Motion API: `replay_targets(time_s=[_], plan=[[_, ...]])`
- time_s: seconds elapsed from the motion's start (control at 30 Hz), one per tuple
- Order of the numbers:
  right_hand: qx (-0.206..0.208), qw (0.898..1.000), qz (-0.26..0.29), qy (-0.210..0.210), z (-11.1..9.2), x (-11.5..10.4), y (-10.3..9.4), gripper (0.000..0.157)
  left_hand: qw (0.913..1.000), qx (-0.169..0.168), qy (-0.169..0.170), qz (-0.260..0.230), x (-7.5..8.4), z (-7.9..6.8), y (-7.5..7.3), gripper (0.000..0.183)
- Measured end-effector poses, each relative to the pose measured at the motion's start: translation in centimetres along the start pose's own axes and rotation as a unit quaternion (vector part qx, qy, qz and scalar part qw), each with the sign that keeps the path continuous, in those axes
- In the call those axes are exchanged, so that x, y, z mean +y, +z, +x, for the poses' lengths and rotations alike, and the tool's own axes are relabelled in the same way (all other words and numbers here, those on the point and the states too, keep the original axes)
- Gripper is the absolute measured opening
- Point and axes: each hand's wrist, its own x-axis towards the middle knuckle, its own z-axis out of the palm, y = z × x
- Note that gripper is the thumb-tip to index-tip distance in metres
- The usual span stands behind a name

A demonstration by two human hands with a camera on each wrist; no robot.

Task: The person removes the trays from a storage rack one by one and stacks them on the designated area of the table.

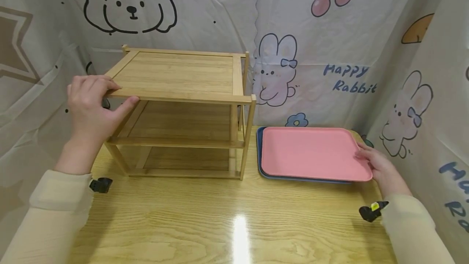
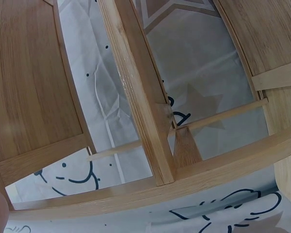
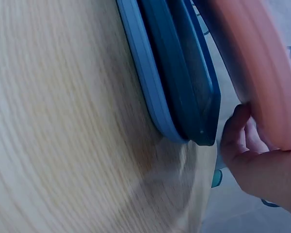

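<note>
A three-tier wooden shelf rack [image 1: 179,72] stands on the left of the table. My left hand [image 1: 93,101] grips the front left corner of its top board, fingers over the top and thumb at the front edge. At the right, my right hand [image 1: 379,166] holds the right end of a pink tray [image 1: 311,154], thumb on its upper side. In the right wrist view the pink tray [image 3: 262,63] is lifted off two stacked trays, a dark blue one [image 3: 184,73] over a light blue one [image 3: 145,73]. From the head view the pink tray covers most of them.
The wood-grain table [image 1: 190,215] extends in front of the rack and trays. A printed fabric curtain [image 1: 220,11] hangs close behind and on both sides. A small green item [image 3: 217,178] shows near the table's edge by the right hand.
</note>
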Motion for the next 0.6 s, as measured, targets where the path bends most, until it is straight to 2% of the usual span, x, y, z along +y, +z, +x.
replay_targets(time_s=[0.1, 0.23, 0.33, 0.47, 0.53, 0.6], plan=[[0.007, 0.999, -0.051, -0.018, 0.5, 0.2, -0.2, 0.081, 1.0000, 0.001, -0.001, 0.000, 0.0, 0.0, 0.1, 0.066], [0.023, 0.991, -0.110, -0.069, 1.1, 0.6, -0.1, 0.084, 1.0000, -0.001, -0.002, 0.003, -0.1, 0.0, 0.0, 0.066], [0.075, 0.980, -0.158, -0.093, 1.5, 1.0, 0.1, 0.078, 1.0000, -0.001, -0.002, 0.004, -0.1, -0.1, 0.1, 0.067], [0.142, 0.964, -0.204, -0.097, 2.0, 1.7, 0.4, 0.068, 1.0000, 0.001, -0.001, 0.004, -0.2, -0.1, 0.1, 0.067], [0.156, 0.961, -0.207, -0.100, 2.2, 2.0, 0.5, 0.066, 1.0000, 0.002, -0.001, 0.004, -0.2, -0.1, 0.2, 0.067], [0.147, 0.958, -0.218, -0.110, 2.2, 2.4, 0.6, 0.068, 1.0000, 0.005, -0.001, 0.003, -0.3, -0.1, 0.2, 0.067]])
